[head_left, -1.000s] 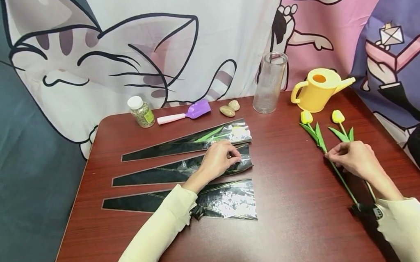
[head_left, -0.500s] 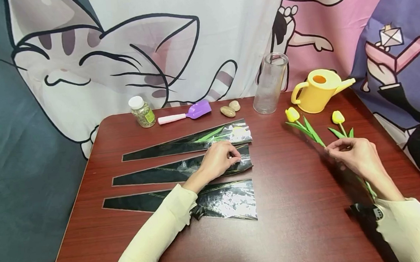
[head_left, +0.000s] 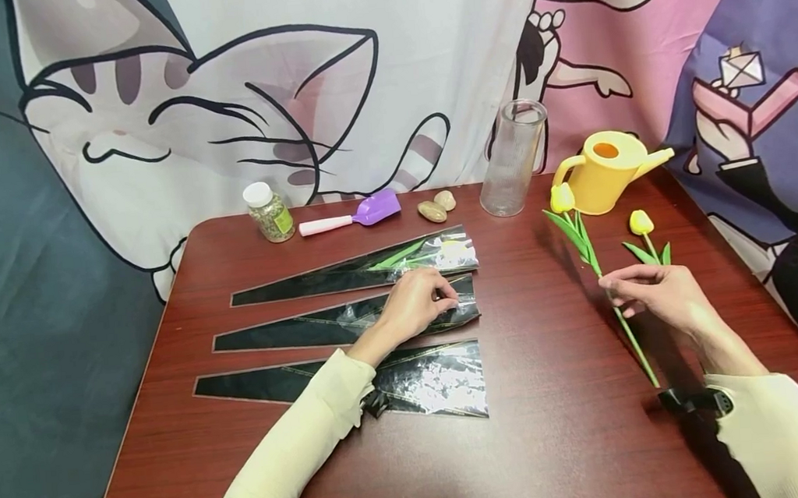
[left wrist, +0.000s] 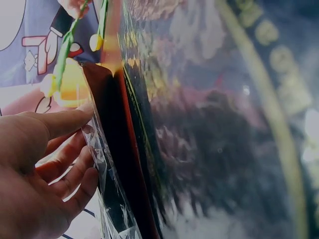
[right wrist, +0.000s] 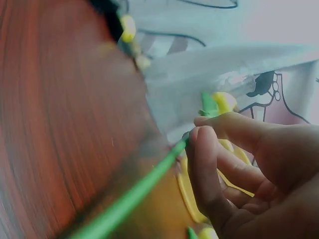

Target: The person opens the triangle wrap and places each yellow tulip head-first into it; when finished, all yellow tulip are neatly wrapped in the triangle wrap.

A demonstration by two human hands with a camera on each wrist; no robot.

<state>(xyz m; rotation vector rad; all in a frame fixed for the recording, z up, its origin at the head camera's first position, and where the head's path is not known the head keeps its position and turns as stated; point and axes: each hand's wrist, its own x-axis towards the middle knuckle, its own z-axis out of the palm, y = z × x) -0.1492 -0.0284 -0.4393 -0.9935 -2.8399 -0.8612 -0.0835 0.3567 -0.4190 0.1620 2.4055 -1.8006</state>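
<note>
In the head view my left hand (head_left: 413,299) pinches the wide right end of the middle flower sleeve (head_left: 293,330), black with clear film. The left wrist view shows the thumb and fingers at the film edge (left wrist: 99,159), with a gap behind it. My right hand (head_left: 663,298) pinches the green stem of a yellow tulip (head_left: 562,198), its bloom pointing away from me and the stem's lower end toward me. In the right wrist view the stem (right wrist: 134,194) runs out from the fingertips. Another yellow tulip (head_left: 641,222) lies to the right, partly hidden by that hand.
A far sleeve (head_left: 303,284) holds a tulip; a near sleeve (head_left: 437,379) lies under the left forearm. Along the back stand a jar (head_left: 269,212), purple scoop (head_left: 376,207), two stones (head_left: 433,211), a clear vase (head_left: 508,162) and a yellow watering can (head_left: 600,174).
My right hand has lifted the tulip from beside the other one and shifted it left, its bloom swinging left, then farther back. The left hand stays at the middle sleeve.
</note>
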